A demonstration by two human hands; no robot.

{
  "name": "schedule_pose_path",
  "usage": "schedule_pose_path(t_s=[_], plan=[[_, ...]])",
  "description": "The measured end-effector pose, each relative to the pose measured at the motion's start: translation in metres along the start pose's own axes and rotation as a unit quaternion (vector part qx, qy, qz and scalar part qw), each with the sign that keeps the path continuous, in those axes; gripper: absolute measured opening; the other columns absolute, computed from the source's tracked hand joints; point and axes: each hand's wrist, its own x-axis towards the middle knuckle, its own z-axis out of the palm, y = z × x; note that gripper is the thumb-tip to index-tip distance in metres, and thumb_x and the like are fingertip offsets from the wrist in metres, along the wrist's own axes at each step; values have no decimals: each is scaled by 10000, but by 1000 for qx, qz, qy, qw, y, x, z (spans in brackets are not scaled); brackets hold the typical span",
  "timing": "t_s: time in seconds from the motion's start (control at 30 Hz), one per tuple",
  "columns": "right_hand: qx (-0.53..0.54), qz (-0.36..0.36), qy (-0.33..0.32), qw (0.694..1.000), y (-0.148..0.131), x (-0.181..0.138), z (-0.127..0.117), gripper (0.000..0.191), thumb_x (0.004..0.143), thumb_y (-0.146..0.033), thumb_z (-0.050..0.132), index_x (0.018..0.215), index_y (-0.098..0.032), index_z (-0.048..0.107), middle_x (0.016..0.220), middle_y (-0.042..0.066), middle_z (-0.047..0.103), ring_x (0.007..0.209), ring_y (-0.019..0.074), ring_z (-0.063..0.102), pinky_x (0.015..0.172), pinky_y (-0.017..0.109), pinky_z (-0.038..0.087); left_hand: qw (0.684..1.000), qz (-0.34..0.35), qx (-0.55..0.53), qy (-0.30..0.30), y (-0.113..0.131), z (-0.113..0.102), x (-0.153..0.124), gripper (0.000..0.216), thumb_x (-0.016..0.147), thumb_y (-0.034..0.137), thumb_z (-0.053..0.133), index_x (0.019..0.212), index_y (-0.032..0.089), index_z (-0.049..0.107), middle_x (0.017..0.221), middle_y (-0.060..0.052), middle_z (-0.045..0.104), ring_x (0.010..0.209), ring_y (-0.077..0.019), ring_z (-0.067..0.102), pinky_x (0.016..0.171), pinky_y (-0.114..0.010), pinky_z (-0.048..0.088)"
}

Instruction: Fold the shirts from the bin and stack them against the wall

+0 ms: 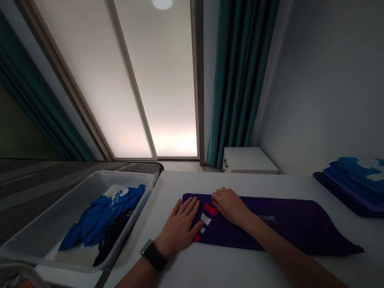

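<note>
A long, narrow folded purple shirt (291, 225) lies on the white table (179, 279), with red and white printed patches near its left end and pale lettering further right. My left hand (178, 226), with a dark watch on the wrist, rests flat on the left end of the shirt, fingers spread. Just to its right, my right hand (230, 206) sits on the cloth with its fingers bent and held together at the fabric. Its fingertips are partly hidden. The right end of the shirt tapers to a loose corner.
At the left stands a translucent plastic bin (48, 225) holding a blue garment (100, 219) and a black one (114, 236). A stack of folded blue and purple clothes (370, 184) lies at the table's right. Behind the table is a white cabinet (247, 158).
</note>
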Motion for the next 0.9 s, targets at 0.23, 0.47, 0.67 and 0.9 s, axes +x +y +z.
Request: schedule_pose_path(t_s=[0.23, 0.47, 0.67, 0.9], plan=[[27, 73, -36, 996, 21, -2, -7, 189, 943, -329, 501, 906, -185, 619, 935, 81, 690, 924, 235, 585, 815, 350, 343, 1000, -2, -10, 8, 1, -2, 0, 570, 984, 487, 346, 1497, 242, 293, 1537, -78, 329, 1421, -237, 289, 1184, -491, 116], [65, 65, -62, 994, 36, -2, -2, 109, 921, -258, 529, 939, -196, 617, 994, 64, 679, 964, 210, 583, 796, 315, 338, 998, -49, -45, 20, 10, -11, 6, 441, 942, 375, 465, 1369, 269, 488, 1458, -60, 468, 1366, -239, 375, 1172, -506, 123], [69, 68, -53, 994, 35, 0, 3, 86, 919, -260, 548, 941, -200, 606, 976, 52, 676, 961, 208, 575, 777, 305, 339, 995, -72, -20, 62, 21, -20, 33, 182, 922, 318, 495, 1011, 260, 641, 1046, -37, 652, 1051, -234, 560, 1030, -456, 308], [66, 64, -39, 995, 33, -1, 2, 68, 927, -257, 553, 944, -218, 607, 967, 27, 680, 953, 209, 576, 788, 311, 339, 994, -93, 6, 64, 27, -3, 59, 134, 902, 343, 542, 911, 227, 609, 983, -56, 594, 986, -258, 523, 862, -405, 368]])
